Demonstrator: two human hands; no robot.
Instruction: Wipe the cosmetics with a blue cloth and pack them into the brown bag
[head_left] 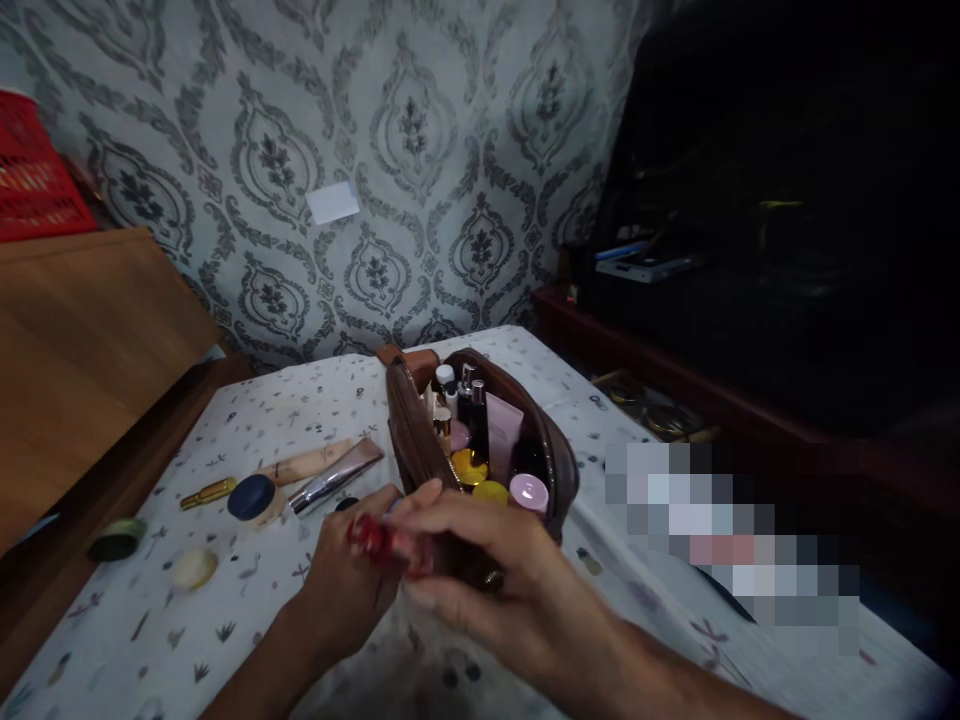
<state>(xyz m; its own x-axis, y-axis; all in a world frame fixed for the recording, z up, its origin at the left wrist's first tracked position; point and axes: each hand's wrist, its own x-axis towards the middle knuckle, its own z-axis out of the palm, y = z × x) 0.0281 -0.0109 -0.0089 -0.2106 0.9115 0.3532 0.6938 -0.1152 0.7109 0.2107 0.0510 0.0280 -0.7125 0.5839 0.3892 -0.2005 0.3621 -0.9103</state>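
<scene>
A brown leather cosmetics pouch (559, 470) stands open on a table with a white patterned cloth (315, 400). Inside it are several bottles, tubes and small jars, among them a pink tube (502, 425) and a pink-lidded jar (529, 491). Both my hands meet at the pouch's near end. My left hand (349, 590) is curled, with red nails, and seems to pinch something small that my right hand hides. My right hand (487, 575) lies over it, fingers bent and pressed together, against the pouch's near edge.
Left of the pouch lie a silver tube (334, 478), a beige tube (307, 463), a gold stick (206, 493), a dark blue jar (253, 497), a cream disc (194, 568) and a green-rimmed lid (116, 540). A wooden board (82, 350) leans at left. Dark furniture stands right.
</scene>
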